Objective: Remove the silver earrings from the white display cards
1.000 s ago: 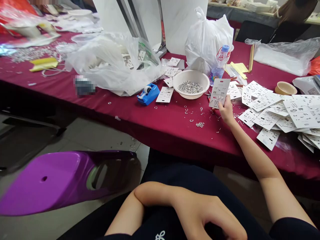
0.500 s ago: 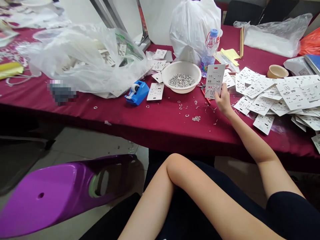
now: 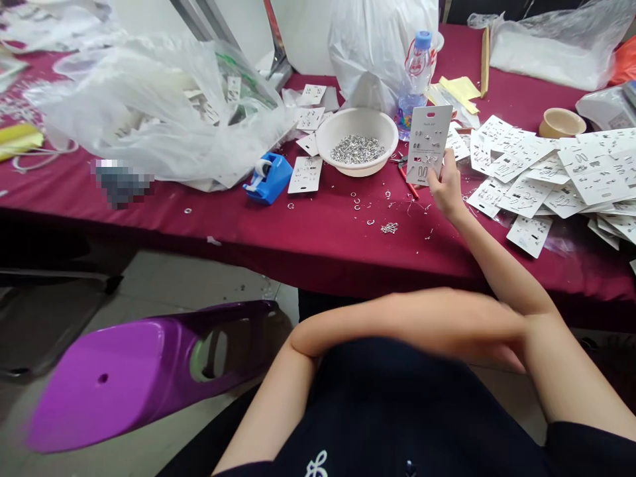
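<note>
My right hand (image 3: 446,185) pinches the lower right corner of a white earring card (image 3: 430,142), holding it upright above the table with its studs and hoops facing me. My left forearm crosses my body. My left hand (image 3: 491,324), smeared by motion, is by my right elbow, its fingers mostly hidden. Behind the held card lie red-handled pliers (image 3: 410,183), partly covered. A white bowl (image 3: 325,142) of small metal pieces stands to the left. On the cloth in front sits a little pile of metal bits (image 3: 389,228). Many more earring cards (image 3: 529,237) are heaped at the right.
A blue tape dispenser (image 3: 271,179) and a single card (image 3: 305,175) lie left of the bowl. Beyond are a plastic bottle (image 3: 415,86) and white bags (image 3: 375,50). A tan cup (image 3: 561,124) stands behind the cards. A purple stool (image 3: 109,377) is below left.
My left forearm has swung up toward my right elbow, bringing the hand into view. The right hand still holds the card. The view has shifted slightly.
</note>
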Tool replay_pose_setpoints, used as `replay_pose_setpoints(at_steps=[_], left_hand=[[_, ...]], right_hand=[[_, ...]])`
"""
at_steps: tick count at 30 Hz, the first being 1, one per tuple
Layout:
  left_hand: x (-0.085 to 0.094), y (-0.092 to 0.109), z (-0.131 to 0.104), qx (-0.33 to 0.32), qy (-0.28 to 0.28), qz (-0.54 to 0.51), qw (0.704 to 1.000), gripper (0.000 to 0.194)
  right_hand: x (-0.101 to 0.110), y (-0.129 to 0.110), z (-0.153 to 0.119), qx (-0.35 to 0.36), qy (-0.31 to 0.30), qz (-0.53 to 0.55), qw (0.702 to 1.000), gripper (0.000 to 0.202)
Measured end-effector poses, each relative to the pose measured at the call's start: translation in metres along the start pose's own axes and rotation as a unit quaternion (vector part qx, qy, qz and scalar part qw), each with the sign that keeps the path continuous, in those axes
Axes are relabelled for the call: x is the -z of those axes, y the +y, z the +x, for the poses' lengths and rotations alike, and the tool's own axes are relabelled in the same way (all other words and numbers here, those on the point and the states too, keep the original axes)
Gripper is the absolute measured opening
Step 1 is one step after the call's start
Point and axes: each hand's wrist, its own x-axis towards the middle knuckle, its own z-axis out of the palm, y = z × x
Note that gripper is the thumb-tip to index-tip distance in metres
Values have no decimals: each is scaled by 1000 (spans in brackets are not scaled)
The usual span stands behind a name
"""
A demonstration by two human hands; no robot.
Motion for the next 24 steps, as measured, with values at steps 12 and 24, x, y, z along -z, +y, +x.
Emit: replay_pose_setpoints(at_steps=[12,24], left_hand=[[27,-140,-8,213,143,196,946,9],[49,-152,1,208,200,63,956,16]], right_hand=[[-9,-7,-6,-59,-38,91,993,27],[-10,-17,-9,-61,-63,115,989,27]])
